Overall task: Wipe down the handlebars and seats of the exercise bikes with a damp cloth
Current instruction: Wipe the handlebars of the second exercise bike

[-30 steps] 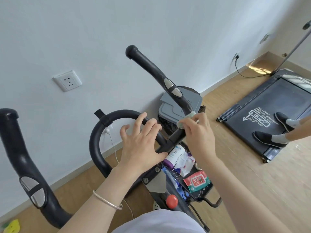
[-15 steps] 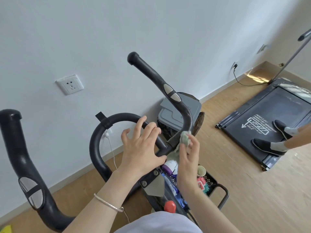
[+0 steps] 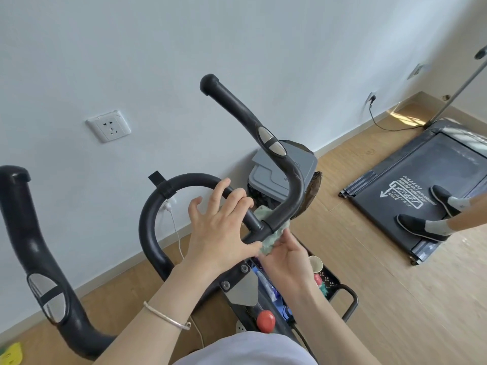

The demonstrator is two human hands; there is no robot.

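Cloth (image 3: pixel 271 242) gripped by right hand (image 3: pixel 287 262) under handlebar (image 3: pixel 290 175) | left hand (image 3: pixel 218 230) spread | treadmill (image 3: pixel 442 159) print perhaps Chinese, illegible

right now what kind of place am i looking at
Probably a small home gym or exercise room: an exercise bike's black handlebar stands in front, a treadmill lies on the wood floor with someone's feet on it, and the right hand holds a green cloth under the bar.

left hand (image 3: pixel 221 230) rests on handlebar (image 3: pixel 245 111) loop, fingers spread. right hand (image 3: pixel 287 259) holds green cloth (image 3: pixel 272 237) against underside of bar bend. someone's feet (image 3: pixel 419 225) on treadmill (image 3: pixel 434 175), right.
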